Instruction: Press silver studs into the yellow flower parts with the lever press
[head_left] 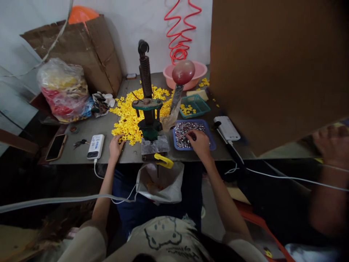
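Observation:
At the near left edge of a heap of small yellow plastic pieces [128, 118], my left hand [116, 147] has its fingertips bent together on a yellow piece. My right hand [201, 145] is over a blue basket [212, 145] of small shiny silver parts [181, 133]. Its thumb and forefinger are curled into a pinch; whatever is between them is too small to make out. Between my hands stands a green hand press [149, 125] with a plastic-wrapped lever topped by a red ball knob [183, 72]. Below its metal base [155, 145] is a yellow handle-like part [163, 161].
An open white bag [174, 185] sits at my lap. Behind are a green basket [203, 105] and a pink basin [201, 71]. A power bank [95, 146] and phone [56, 147] lie left. A cardboard sheet [272, 72] blocks the right, near another person's hand [331, 145].

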The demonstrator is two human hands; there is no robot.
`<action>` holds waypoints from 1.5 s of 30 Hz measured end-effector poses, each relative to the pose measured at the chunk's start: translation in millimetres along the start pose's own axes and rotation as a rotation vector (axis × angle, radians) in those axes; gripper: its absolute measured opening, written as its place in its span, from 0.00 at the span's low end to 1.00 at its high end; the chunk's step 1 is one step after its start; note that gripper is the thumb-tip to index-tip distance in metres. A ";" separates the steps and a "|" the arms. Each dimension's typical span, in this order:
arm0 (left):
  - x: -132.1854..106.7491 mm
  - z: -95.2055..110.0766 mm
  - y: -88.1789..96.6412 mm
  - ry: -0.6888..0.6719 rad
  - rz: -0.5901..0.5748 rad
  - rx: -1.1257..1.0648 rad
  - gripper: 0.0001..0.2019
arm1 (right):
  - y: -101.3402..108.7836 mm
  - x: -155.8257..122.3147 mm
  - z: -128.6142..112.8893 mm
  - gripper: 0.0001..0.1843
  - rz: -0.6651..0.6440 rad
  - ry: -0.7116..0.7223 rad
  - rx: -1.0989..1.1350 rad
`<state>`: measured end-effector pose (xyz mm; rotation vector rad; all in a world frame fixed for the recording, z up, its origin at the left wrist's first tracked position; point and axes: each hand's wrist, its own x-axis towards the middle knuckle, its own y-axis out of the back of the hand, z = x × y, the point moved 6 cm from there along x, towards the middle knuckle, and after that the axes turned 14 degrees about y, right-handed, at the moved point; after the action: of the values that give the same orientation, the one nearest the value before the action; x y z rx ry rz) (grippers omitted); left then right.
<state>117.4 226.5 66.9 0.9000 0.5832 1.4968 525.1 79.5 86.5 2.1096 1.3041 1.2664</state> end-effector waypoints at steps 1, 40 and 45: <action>-0.5 0.9 1.7 0.003 0.013 -0.013 0.17 | 0.1 0.1 0.2 0.07 0.004 -0.002 0.012; -73.2 113.7 -49.1 -0.295 -0.200 -0.062 0.14 | -77.1 -10.6 -112.7 0.11 -0.052 -0.018 0.489; -65.0 111.5 -54.3 -0.197 -0.167 -0.043 0.16 | 1.3 33.1 -64.0 0.17 0.464 -0.163 0.647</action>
<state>237.1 154.3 74.3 0.9300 0.4677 1.2498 478.4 97.4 138.4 3.0331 1.3167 0.8520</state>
